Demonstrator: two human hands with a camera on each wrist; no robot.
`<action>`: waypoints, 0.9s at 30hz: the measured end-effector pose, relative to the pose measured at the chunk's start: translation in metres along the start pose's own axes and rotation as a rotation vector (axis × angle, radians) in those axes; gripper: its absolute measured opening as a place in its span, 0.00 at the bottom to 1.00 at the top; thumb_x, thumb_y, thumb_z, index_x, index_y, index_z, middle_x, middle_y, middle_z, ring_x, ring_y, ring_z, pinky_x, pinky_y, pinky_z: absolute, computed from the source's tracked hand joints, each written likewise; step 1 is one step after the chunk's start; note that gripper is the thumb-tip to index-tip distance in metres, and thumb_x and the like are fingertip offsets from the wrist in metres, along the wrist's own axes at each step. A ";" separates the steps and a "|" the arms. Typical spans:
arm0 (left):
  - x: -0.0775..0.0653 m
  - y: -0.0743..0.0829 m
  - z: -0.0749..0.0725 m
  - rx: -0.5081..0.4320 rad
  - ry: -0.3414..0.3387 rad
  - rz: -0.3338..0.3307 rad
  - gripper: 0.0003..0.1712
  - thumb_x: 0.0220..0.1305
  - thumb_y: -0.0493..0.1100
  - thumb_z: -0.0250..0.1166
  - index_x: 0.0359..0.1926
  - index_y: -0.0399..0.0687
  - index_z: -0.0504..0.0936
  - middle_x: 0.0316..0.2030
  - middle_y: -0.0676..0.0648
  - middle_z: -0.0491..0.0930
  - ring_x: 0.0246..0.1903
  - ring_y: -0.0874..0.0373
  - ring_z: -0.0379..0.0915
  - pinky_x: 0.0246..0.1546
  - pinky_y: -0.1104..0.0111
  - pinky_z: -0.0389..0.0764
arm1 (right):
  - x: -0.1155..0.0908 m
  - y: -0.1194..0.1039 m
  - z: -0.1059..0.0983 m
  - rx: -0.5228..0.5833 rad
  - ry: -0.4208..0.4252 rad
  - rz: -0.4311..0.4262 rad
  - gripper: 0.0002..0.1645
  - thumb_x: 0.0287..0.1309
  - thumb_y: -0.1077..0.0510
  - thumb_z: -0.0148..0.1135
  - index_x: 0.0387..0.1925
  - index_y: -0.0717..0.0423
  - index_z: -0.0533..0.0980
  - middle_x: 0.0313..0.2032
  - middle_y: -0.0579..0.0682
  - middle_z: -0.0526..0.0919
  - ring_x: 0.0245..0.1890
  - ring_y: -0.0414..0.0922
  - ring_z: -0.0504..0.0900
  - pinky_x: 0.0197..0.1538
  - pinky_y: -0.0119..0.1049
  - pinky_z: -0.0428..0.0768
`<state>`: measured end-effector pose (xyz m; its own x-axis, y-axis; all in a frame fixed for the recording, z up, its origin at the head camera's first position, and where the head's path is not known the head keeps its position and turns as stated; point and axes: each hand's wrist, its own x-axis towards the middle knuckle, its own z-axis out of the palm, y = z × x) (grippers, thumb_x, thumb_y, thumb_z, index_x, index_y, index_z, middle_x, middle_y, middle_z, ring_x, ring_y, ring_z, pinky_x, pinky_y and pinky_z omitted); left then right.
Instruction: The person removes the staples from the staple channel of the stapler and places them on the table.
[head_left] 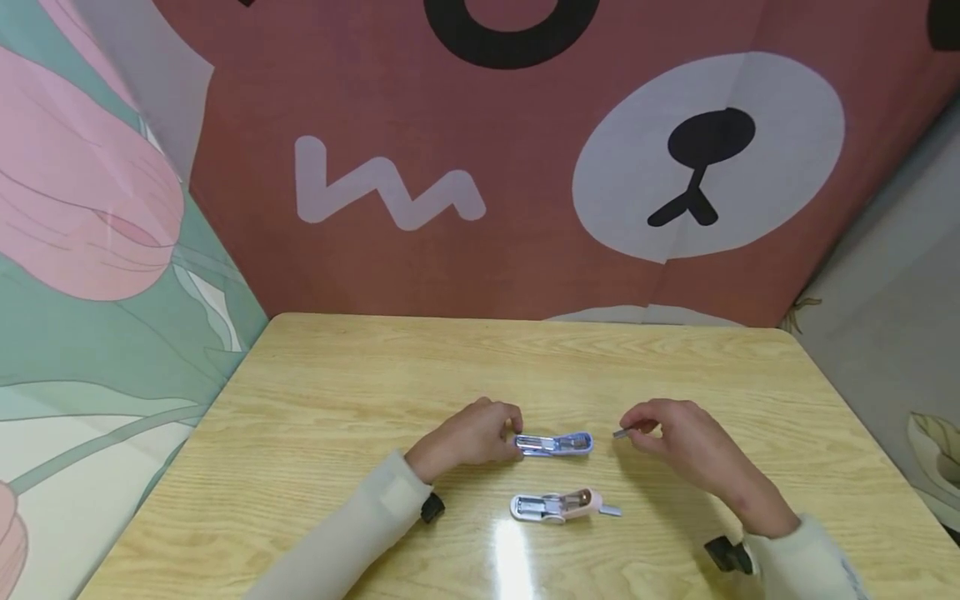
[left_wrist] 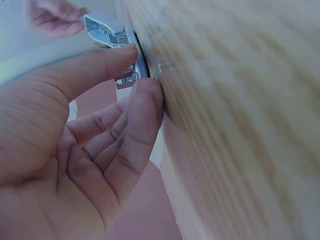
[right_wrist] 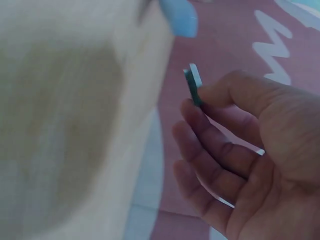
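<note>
A blue stapler (head_left: 562, 445) lies spread open on the table, its metal inside facing up. The thumb and fingers of my left hand (head_left: 482, 431) pinch its left end, and the left wrist view shows the stapler (left_wrist: 107, 31) low against the tabletop. My right hand (head_left: 686, 437) is raised a little to the right of that stapler. Between thumb and forefinger it pinches a short strip of staples (right_wrist: 194, 82), whose channel shape shows in the right wrist view. The strip points left toward the blue stapler, with a gap between them.
Nearer the front lies a second stapler, pink and white (head_left: 553, 507), also spread open. A small grey strip (head_left: 611, 511) sits at its right end. The wood-grain table (head_left: 360, 367) meets a printed red backdrop (head_left: 420, 275) at its far edge.
</note>
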<state>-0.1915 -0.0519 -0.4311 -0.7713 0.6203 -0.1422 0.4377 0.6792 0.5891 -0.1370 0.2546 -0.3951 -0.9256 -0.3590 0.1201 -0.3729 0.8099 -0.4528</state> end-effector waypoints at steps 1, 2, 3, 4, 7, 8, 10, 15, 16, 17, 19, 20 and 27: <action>0.000 0.000 0.000 -0.002 -0.001 -0.003 0.15 0.62 0.45 0.76 0.47 0.48 0.84 0.15 0.55 0.73 0.14 0.65 0.64 0.21 0.71 0.66 | -0.002 0.003 0.003 0.014 -0.028 0.000 0.07 0.61 0.64 0.72 0.39 0.50 0.86 0.35 0.37 0.85 0.36 0.39 0.83 0.38 0.39 0.81; -0.001 0.000 0.001 -0.005 -0.004 -0.007 0.15 0.62 0.45 0.76 0.47 0.48 0.84 0.15 0.55 0.73 0.14 0.65 0.64 0.20 0.71 0.66 | -0.004 0.005 0.005 0.028 -0.052 -0.004 0.07 0.61 0.64 0.72 0.39 0.50 0.86 0.36 0.37 0.85 0.36 0.38 0.83 0.38 0.39 0.81; -0.001 0.000 0.001 -0.008 -0.004 -0.011 0.15 0.62 0.45 0.76 0.47 0.48 0.84 0.15 0.55 0.73 0.14 0.65 0.64 0.20 0.71 0.66 | -0.006 0.007 0.008 0.044 -0.072 -0.009 0.07 0.61 0.64 0.72 0.39 0.50 0.86 0.36 0.37 0.85 0.36 0.37 0.82 0.38 0.38 0.81; -0.001 0.000 0.001 -0.012 -0.006 -0.011 0.15 0.62 0.45 0.76 0.47 0.48 0.84 0.15 0.55 0.73 0.14 0.65 0.64 0.20 0.71 0.66 | -0.008 0.009 0.010 0.058 -0.083 -0.014 0.07 0.61 0.63 0.72 0.39 0.50 0.86 0.35 0.37 0.85 0.35 0.36 0.82 0.38 0.37 0.81; -0.002 -0.001 0.001 -0.022 -0.004 -0.015 0.15 0.63 0.45 0.76 0.47 0.47 0.84 0.15 0.55 0.72 0.14 0.65 0.62 0.20 0.71 0.66 | -0.009 0.011 0.016 0.077 -0.095 -0.043 0.06 0.60 0.63 0.73 0.37 0.49 0.85 0.35 0.36 0.85 0.35 0.35 0.82 0.38 0.37 0.81; -0.003 -0.001 0.001 -0.023 -0.002 -0.013 0.15 0.63 0.44 0.75 0.47 0.47 0.84 0.15 0.55 0.72 0.14 0.65 0.62 0.20 0.71 0.65 | -0.009 0.011 0.017 0.072 -0.091 -0.053 0.07 0.59 0.63 0.74 0.37 0.49 0.85 0.35 0.36 0.85 0.35 0.34 0.82 0.38 0.36 0.81; -0.003 -0.001 0.001 -0.022 0.002 -0.009 0.15 0.63 0.44 0.75 0.48 0.47 0.83 0.15 0.55 0.71 0.14 0.65 0.61 0.20 0.71 0.65 | -0.008 0.011 0.020 0.064 -0.088 -0.074 0.07 0.59 0.63 0.74 0.36 0.48 0.85 0.35 0.36 0.85 0.35 0.34 0.82 0.39 0.37 0.82; -0.005 -0.001 0.000 -0.004 -0.003 -0.011 0.19 0.63 0.47 0.75 0.52 0.46 0.83 0.16 0.55 0.72 0.16 0.64 0.63 0.22 0.70 0.66 | -0.004 0.010 0.026 0.032 -0.104 -0.097 0.08 0.58 0.63 0.75 0.36 0.46 0.86 0.36 0.36 0.85 0.36 0.34 0.82 0.40 0.38 0.82; -0.006 0.000 0.000 0.001 -0.005 -0.015 0.21 0.63 0.48 0.75 0.53 0.45 0.82 0.16 0.55 0.73 0.18 0.64 0.64 0.23 0.70 0.66 | -0.003 0.009 0.028 0.017 -0.105 -0.096 0.08 0.58 0.62 0.75 0.36 0.46 0.86 0.36 0.36 0.85 0.36 0.34 0.82 0.41 0.38 0.82; -0.007 0.000 0.000 0.007 -0.004 -0.020 0.22 0.63 0.48 0.75 0.54 0.45 0.82 0.17 0.55 0.73 0.19 0.64 0.64 0.23 0.70 0.67 | -0.003 0.009 0.029 -0.002 -0.103 -0.098 0.08 0.58 0.62 0.75 0.36 0.46 0.86 0.36 0.36 0.85 0.36 0.34 0.82 0.41 0.38 0.82; -0.008 0.000 -0.001 0.009 -0.003 -0.029 0.24 0.63 0.49 0.75 0.56 0.44 0.82 0.18 0.55 0.73 0.21 0.63 0.65 0.24 0.69 0.67 | -0.003 0.008 0.032 -0.034 -0.091 -0.099 0.09 0.57 0.62 0.76 0.37 0.46 0.86 0.36 0.35 0.85 0.36 0.34 0.81 0.40 0.39 0.82; -0.009 0.001 -0.001 0.006 -0.002 -0.029 0.25 0.63 0.48 0.75 0.57 0.44 0.82 0.18 0.54 0.73 0.21 0.63 0.65 0.24 0.69 0.67 | -0.003 0.008 0.033 -0.044 -0.085 -0.100 0.09 0.57 0.62 0.76 0.37 0.46 0.85 0.35 0.35 0.85 0.36 0.34 0.81 0.40 0.38 0.81; -0.013 0.004 0.001 0.047 0.007 -0.007 0.30 0.63 0.49 0.75 0.62 0.44 0.79 0.19 0.55 0.74 0.22 0.63 0.66 0.29 0.68 0.72 | -0.004 0.005 0.036 -0.093 -0.067 -0.088 0.10 0.56 0.62 0.76 0.36 0.44 0.85 0.33 0.32 0.81 0.33 0.33 0.78 0.37 0.36 0.80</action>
<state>-0.1787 -0.0570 -0.4279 -0.7778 0.6126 -0.1406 0.4530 0.7015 0.5502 -0.1328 0.2434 -0.4300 -0.8836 -0.4586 0.0949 -0.4600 0.8122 -0.3589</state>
